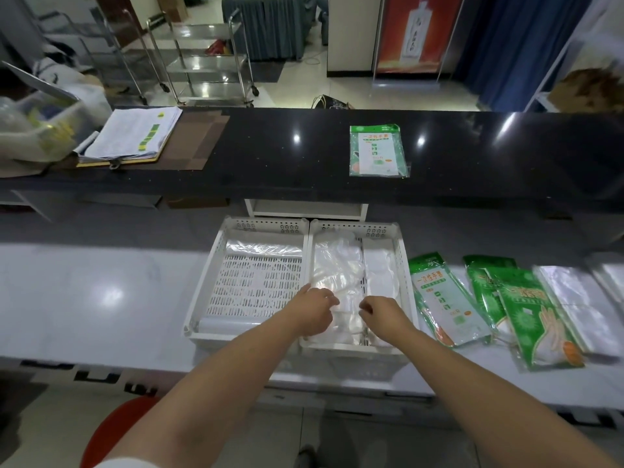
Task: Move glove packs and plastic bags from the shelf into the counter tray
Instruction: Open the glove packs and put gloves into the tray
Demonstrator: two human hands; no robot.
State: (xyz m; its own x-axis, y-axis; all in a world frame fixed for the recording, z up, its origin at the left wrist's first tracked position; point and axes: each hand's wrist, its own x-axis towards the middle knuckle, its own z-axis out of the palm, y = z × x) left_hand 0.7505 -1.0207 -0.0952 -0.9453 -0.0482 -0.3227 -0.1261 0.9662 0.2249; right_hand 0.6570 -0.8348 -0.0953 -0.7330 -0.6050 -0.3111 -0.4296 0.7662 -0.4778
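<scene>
Two white perforated trays are sitting side by side on the pale lower counter [101, 292]. Starting at nine o'clock, the left tray [202, 298] is holding one clear plastic bag [263, 246] along its far end, long axis running left to right. The right tray [403, 265] is holding a heap of clear loose gloves [337, 265], their long axis running from twelve to six o'clock. Both hands are reaching into this right tray: the left hand [314, 310] is resting on the gloves with fingers curled downward, and the right hand [383, 314] is pinching at the clear plastic with fingers bent together; whether either is truly clamping anything I cannot tell. Toward three o'clock, three green glove packs [445, 298] are lying fanned on the counter, tops pointing roughly to eleven o'clock, beside one flat stack of clear bags [574, 298]. One further green pack [378, 150] is lying at twelve o'clock on the dark upper shelf [270, 146], upright lengthwise.
</scene>
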